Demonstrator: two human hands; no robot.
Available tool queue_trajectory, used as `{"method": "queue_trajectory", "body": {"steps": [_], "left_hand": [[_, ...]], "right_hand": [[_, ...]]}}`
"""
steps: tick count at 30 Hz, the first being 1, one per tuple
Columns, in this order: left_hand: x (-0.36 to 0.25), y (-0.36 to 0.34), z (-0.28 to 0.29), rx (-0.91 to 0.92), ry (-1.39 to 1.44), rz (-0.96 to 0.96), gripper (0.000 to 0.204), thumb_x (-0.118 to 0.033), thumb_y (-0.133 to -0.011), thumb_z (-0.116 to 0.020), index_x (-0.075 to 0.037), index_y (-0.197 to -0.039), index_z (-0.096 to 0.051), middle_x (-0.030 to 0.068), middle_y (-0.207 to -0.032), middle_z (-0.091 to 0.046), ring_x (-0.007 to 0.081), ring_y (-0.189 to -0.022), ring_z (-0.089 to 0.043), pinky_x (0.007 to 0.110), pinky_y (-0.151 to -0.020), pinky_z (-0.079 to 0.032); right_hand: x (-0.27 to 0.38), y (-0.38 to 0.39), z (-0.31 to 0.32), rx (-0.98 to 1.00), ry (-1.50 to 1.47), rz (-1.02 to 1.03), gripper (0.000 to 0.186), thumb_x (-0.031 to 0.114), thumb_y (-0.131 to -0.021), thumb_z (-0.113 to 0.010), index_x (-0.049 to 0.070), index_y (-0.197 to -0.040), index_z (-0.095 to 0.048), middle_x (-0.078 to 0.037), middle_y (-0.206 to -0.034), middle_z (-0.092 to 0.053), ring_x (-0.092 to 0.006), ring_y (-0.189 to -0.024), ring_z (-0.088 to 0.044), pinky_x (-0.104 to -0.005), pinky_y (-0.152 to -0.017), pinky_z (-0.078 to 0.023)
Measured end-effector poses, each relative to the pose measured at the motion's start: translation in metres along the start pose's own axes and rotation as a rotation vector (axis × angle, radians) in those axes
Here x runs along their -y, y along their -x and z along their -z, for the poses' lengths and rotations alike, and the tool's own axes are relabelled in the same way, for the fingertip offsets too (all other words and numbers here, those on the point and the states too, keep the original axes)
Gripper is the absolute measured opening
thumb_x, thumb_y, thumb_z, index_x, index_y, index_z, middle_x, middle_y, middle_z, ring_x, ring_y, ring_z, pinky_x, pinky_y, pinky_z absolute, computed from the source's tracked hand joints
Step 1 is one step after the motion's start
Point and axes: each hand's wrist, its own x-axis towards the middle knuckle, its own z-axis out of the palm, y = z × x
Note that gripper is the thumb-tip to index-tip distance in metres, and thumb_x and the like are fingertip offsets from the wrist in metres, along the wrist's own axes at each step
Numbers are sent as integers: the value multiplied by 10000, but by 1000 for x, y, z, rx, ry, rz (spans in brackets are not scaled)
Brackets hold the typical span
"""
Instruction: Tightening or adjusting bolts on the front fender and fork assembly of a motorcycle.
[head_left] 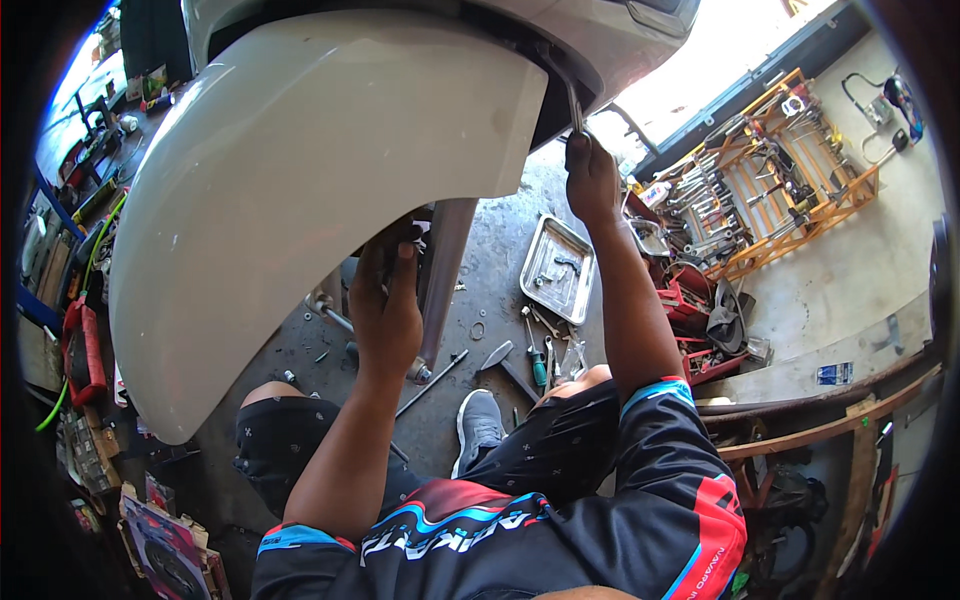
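Observation:
A large pale car fender (330,120) stands in front of me, its curved wheel-arch edge toward me. My left hand (388,310) is raised to that edge, thumb up and fingers closed; a dark shape lies at the fingertips, too shaded to name. At the right end of the panel, my right hand (592,180) is closed round a slim metal hand tool (574,106). Its upper end goes up into the dark gap beside the car body (610,35), where its tip is hidden.
Below, a metal tray (557,268) with small parts sits on the floor. Around my shoe (481,430) lie a hammer (497,354), a green-handled screwdriver (538,368) and a long bar (432,383). A wrench-covered rack (765,185) stands right; a red-cased item (85,350) lies left.

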Motion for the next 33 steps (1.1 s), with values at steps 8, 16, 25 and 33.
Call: {"method": "queue_trajectory", "body": {"steps": [8, 16, 25, 33], "left_hand": [[24, -15, -17, 194, -52, -44, 445, -314, -1036, -418, 61, -1245, -534, 207, -1073, -633, 284, -997, -604, 344, -902, -438], [24, -16, -16, 218, -104, -84, 434, -333, -1048, -378, 43, -1174, -552, 122, -966, -608, 186, -846, -560, 299, -768, -440], [16, -15, -12, 242, -91, 31, 485, -373, -1045, -364, 42, -1224, -539, 162, -999, -625, 231, -885, -583, 330, -808, -458], [18, -25, -7, 345, -242, -18, 569, -457, -1040, -325, 31, -1266, -510, 137, -1016, -634, 197, -852, -607, 315, -743, -475]], "right_hand": [[-10, 1, -8, -9, -123, 37, 429, 411, -994, -407, 63, -1015, -656, -215, -705, -601, -441, -723, -601, -497, -658, -443], [23, 29, -6, -25, -158, -65, 461, 411, -1006, -388, 23, -950, -631, -239, -677, -576, -461, -676, -579, -491, -626, -434], [26, 21, -2, -47, -10, -49, 352, 344, -977, -468, 70, -1008, -685, -238, -765, -648, -465, -755, -634, -519, -661, -497], [-8, 20, -3, 352, -634, -122, 521, 527, -983, -467, 49, -830, -605, -33, -606, -532, -131, -556, -513, -335, -550, -435]]}}
